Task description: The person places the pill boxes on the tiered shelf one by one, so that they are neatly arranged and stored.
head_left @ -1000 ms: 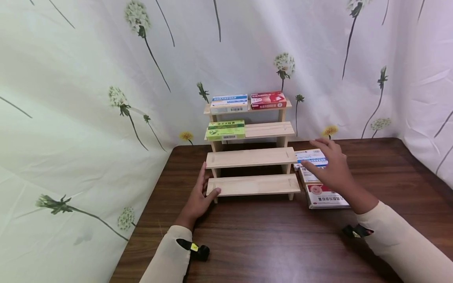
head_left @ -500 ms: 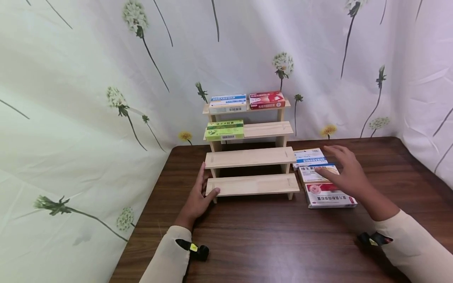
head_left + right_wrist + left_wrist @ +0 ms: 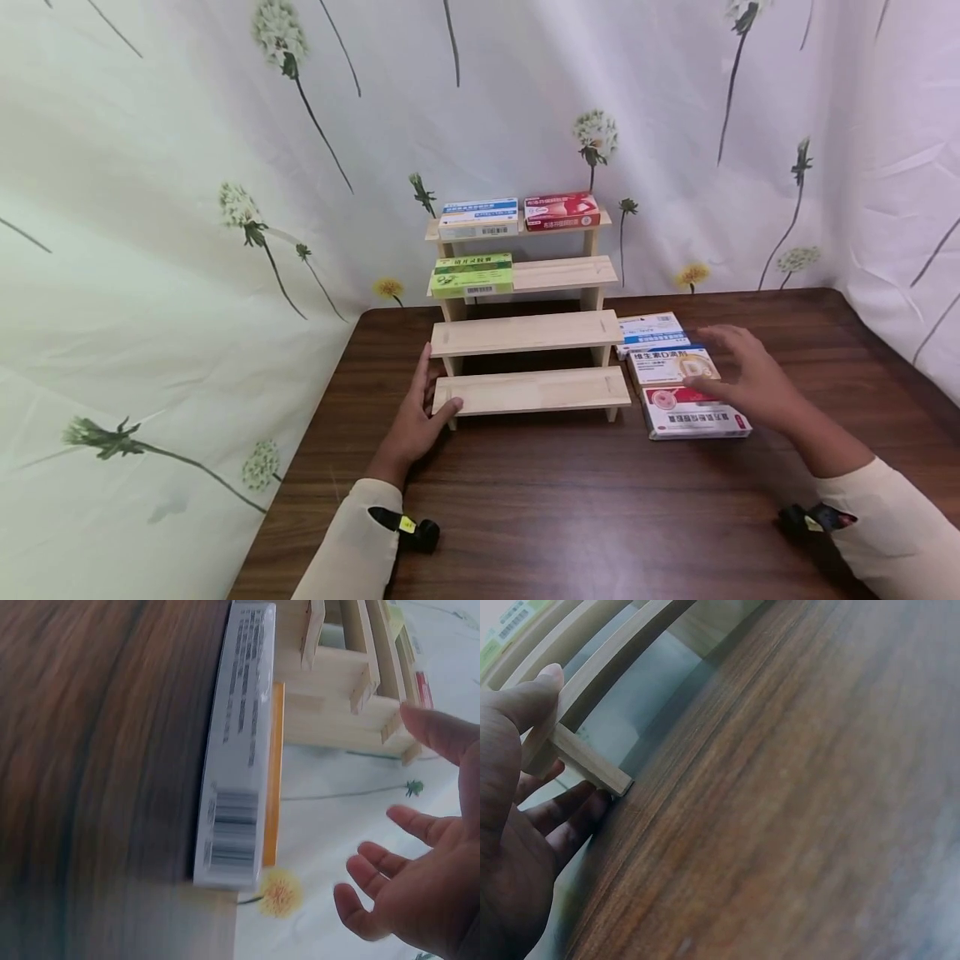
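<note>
A pale wooden step rack (image 3: 528, 392) with tiered planks stands on the table. My left hand (image 3: 412, 425) holds the left end of its lowest plank, thumb on top and fingers round the side by the leg (image 3: 592, 761). My right hand (image 3: 757, 383) hovers with spread, relaxed fingers over the right side of three medicine boxes and holds nothing. Those are a blue and white box (image 3: 651, 333) at the back, a white vitamin D box (image 3: 667, 367) in the middle, and a red and white box (image 3: 697, 421) in front.
On the rack's top tier lie a white and blue box (image 3: 478, 218) and a red box (image 3: 561, 212). A green box (image 3: 472, 275) lies at the left of the tier below. A flower-printed curtain (image 3: 510, 100) hangs behind the dark wood table (image 3: 555, 508).
My right hand has moved right and toward me, from beside the rack to over the nearer boxes, uncovering more of them. My left hand keeps its hold on the rack.
</note>
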{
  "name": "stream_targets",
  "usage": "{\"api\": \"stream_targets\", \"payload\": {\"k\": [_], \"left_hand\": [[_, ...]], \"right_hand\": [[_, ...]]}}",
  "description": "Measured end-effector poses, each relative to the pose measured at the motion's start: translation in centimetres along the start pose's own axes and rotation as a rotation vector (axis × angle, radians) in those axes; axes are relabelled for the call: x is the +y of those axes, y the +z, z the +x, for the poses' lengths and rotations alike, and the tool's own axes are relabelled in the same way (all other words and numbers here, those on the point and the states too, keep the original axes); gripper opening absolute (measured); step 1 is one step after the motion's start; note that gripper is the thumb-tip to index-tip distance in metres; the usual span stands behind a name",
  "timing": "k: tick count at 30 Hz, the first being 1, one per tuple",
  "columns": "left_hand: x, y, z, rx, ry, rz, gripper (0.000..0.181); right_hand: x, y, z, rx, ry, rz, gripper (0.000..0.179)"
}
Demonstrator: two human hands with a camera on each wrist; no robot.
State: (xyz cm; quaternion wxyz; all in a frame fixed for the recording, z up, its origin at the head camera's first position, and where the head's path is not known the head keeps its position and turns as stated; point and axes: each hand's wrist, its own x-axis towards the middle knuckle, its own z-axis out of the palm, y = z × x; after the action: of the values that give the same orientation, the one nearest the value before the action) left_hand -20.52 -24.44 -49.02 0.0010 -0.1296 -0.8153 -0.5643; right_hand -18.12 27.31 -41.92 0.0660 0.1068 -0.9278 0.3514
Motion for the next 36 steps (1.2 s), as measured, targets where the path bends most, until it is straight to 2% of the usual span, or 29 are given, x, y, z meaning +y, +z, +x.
{"api": "stream_targets", "payload": {"k": [7, 13, 17, 30, 36], "left_hand": [[0.1, 0.0, -0.1, 0.003, 0.001, -0.006, 0.106], [0.0, -0.1, 0.0, 0.001, 0.001, -0.010, 0.106], [-0.1, 0.0, 0.0, 0.000, -0.003, -0.003, 0.106], [-0.2, 0.0, 0.0, 0.001, 0.006, -0.008, 0.105], [-0.2, 0.0, -0.1, 0.001, 0.008, -0.009, 0.106]], "right_hand": [[2.2, -0.8, -0.9, -0.074, 0.020, 0.035, 0.080], [3.6, -1.3, -1.4, -0.146, 0.076, 0.050, 0.080], [4.3, -1.5, -1.5, -0.191, 0.086, 0.026, 0.078], [6.8, -1.6, -2.0, -0.328, 0.062, 0.081, 0.076], [7.2, -1.5, -2.1, -0.335, 0.047, 0.046, 0.078]]}}
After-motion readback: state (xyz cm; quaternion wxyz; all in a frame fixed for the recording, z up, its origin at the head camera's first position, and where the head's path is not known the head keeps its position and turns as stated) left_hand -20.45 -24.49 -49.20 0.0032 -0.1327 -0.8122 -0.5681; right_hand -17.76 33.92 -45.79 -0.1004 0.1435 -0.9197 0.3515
